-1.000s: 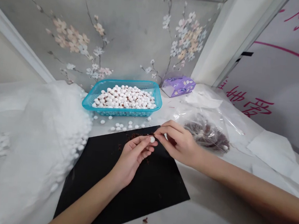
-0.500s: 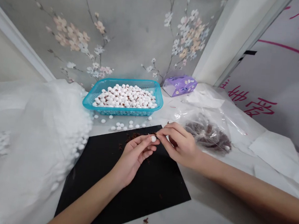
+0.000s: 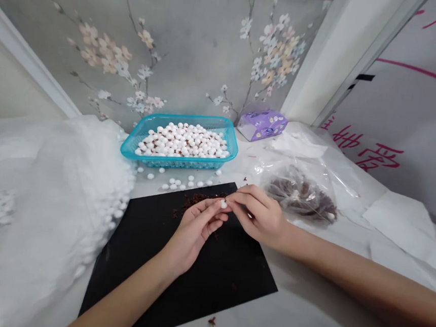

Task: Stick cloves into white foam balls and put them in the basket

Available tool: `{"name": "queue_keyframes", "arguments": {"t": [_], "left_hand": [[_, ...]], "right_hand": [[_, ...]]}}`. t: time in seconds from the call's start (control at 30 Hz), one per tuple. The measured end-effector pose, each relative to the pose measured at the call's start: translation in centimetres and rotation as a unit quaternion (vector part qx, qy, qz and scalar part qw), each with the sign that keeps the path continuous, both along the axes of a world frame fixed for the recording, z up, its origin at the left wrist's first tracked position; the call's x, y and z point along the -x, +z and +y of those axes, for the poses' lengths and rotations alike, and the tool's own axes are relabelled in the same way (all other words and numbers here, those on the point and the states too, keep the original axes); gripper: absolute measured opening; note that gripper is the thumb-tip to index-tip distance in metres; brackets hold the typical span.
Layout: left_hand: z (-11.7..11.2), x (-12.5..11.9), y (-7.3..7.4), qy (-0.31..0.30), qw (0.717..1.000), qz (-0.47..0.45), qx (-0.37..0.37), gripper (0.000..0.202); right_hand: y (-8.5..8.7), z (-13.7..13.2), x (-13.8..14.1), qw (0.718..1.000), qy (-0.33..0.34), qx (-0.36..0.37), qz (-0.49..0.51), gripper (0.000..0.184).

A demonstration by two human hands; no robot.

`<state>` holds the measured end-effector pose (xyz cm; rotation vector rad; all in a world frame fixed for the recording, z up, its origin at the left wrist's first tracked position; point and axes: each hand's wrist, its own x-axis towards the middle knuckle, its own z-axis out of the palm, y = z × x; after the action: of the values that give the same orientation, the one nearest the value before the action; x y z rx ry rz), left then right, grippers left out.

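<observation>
your right hand (image 3: pixel 259 218) has dropped slightly, its fingertips pressed together beside the white bead (image 3: pixel 223 203) pinched by your left hand (image 3: pixel 196 233). keep both hands steady above the black sheet (image 3: pixel 177 277).

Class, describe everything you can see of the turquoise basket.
The basket is shallow, rectangular turquoise plastic with rounded corners and latticed sides, filled with small white balls flecked with reddish-brown bits. It sits flat on the table by the wall, beyond the black sheet, with loose balls in front. No hand touches it.

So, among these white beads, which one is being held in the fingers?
The white bead in the left hand's fingertips, over the black sheet; no other bead is in a hand.
</observation>
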<state>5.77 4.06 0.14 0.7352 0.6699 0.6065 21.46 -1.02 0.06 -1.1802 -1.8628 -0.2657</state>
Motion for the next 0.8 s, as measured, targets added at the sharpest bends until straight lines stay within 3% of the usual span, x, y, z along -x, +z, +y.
{"name": "queue_keyframes", "arguments": {"t": [0.23,0.8], "left_hand": [[0.14,-0.04,0.08,0.017,1.0,-0.001,-0.007,0.016],[-0.16,-0.09,-0.13,0.036,0.999,0.004,0.005,0.013]], "right_hand": [[0.55,-0.13,-0.04,0.999,0.036,0.016,-0.001,0.027],[0.52,0.24,0.09,0.997,0.04,0.005,-0.064,0.016]]}}
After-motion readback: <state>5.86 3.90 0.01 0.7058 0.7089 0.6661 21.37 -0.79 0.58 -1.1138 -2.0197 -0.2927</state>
